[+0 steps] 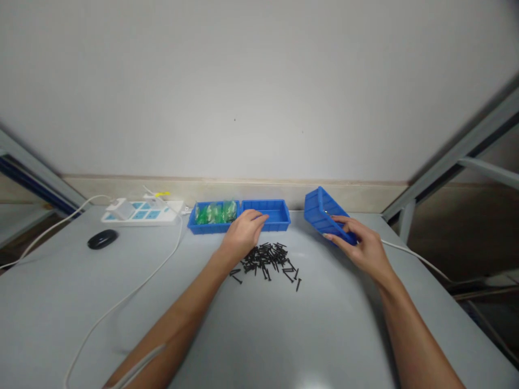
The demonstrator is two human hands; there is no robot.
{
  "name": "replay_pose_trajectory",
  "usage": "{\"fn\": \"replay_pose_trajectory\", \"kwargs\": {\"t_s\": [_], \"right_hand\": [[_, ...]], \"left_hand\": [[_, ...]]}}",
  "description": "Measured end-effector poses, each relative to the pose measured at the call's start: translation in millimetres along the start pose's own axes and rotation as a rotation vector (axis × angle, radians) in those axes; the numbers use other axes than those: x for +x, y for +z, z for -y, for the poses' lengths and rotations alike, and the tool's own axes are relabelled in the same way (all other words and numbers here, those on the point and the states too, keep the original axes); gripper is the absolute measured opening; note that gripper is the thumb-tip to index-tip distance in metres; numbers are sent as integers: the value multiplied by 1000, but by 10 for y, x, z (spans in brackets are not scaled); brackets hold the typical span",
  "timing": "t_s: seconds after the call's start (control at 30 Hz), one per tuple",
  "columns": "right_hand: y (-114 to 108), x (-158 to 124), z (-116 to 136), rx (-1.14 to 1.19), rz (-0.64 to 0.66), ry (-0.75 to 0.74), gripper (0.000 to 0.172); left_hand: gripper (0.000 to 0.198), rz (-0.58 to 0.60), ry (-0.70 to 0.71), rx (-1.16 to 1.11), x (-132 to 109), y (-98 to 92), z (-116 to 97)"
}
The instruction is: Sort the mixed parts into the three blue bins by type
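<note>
A pile of black screws (270, 260) lies on the grey table (284, 335). My left hand (243, 233) hovers over the pile's left edge, fingers loosely curled and pointing toward a long blue tray (267, 216), with nothing visible in them. That tray has two compartments: the left one holds green packets (213, 212), the right one looks empty. My right hand (360, 243) grips a second small blue bin (324, 213), tilted with its opening facing left toward the screws.
A white power strip (141, 210) with a plugged adapter sits at the back left, its white cable (133, 292) running across the table. A black oval object (102, 238) lies beside it. Metal frame bars (454, 156) rise at the right. A wall stands behind.
</note>
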State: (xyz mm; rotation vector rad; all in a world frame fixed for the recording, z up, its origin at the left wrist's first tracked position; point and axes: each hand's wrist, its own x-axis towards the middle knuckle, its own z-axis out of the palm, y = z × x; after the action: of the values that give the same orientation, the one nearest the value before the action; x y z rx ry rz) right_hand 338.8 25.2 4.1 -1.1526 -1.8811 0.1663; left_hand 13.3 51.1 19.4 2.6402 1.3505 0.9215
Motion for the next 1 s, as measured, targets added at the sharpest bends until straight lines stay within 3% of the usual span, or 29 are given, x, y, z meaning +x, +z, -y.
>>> {"fn": "replay_pose_trajectory", "kwargs": {"t_s": [0.1, 0.17, 0.3, 0.37, 0.43, 0.57, 0.77, 0.87, 1.0], "right_hand": [[13, 46, 161, 7, -38, -59, 31], [69, 72, 328, 33, -48, -89, 31], [290, 89, 773, 145, -44, -145, 30], [432, 74, 989, 219, -34, -178, 33], [569, 42, 1154, 262, -2, -217, 33], [721, -33, 1281, 294, 112, -228, 22], [643, -67, 1142, 163, 192, -10, 59], [648, -90, 1017, 27, 299, 97, 69], [767, -164, 877, -15, 353, 72, 75]], "left_hand": [[26, -196, 81, -190, -104, -63, -96], [35, -159, 31, -391, -193, -143, -181], [81, 9, -257, -921, -356, -227, -293], [105, 9, -323, -1109, -411, -209, -325], [112, -30, -375, -1204, -453, -178, -353], [104, -117, -500, -1186, -537, -178, -364], [114, -281, -639, -1010, -638, -307, -228], [109, -277, -633, -951, -640, -359, -177], [102, -236, -554, -849, -618, -393, -128]]}}
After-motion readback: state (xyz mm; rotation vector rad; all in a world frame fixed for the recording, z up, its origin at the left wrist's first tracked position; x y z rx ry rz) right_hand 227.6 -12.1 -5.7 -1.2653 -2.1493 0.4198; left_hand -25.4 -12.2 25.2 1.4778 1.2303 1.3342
